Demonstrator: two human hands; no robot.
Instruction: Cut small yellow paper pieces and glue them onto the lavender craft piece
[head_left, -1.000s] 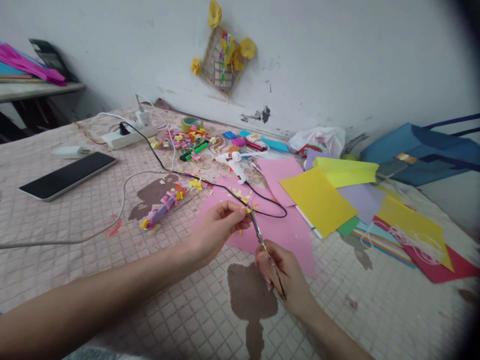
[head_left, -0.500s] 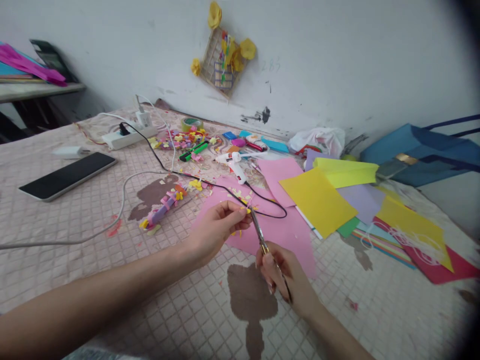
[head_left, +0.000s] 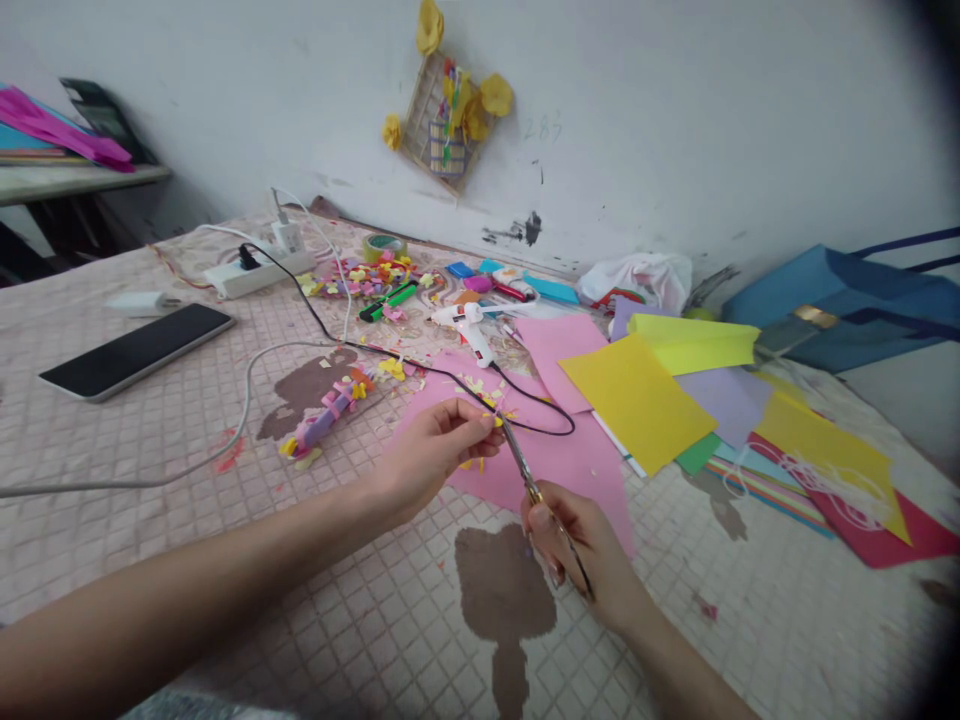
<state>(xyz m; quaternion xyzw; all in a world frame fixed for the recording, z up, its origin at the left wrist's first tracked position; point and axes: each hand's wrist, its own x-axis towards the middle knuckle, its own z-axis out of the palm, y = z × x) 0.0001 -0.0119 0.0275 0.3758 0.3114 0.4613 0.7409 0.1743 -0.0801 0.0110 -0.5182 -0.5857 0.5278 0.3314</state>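
Note:
My left hand [head_left: 454,440] pinches a tiny yellow piece of paper or foam [head_left: 496,421] between thumb and fingertips. In my right hand [head_left: 570,540] is a pair of scissors [head_left: 519,457], my fingers wrapped round its handles. The blade tips are right at the yellow piece, and the blades look nearly closed. Under both hands lies a pink sheet [head_left: 555,480], with yellow and cream scraps [head_left: 480,388] on it. Just beyond is a white hot glue gun [head_left: 471,330], its black cord [head_left: 540,432] looping past the fingertips.
Left of my hand lies a purple stick with foam flowers [head_left: 324,420]. Further left are a phone [head_left: 139,350] and a power strip [head_left: 259,272]. A green cutter [head_left: 388,300] and tape roll [head_left: 384,246] lie behind. Coloured sheets [head_left: 637,400] and a blue bag [head_left: 840,310] are at right.
My right hand and the scissors have shifted slightly to the right and down. My left hand stays in nearly the same place, still pinching the yellow piece.

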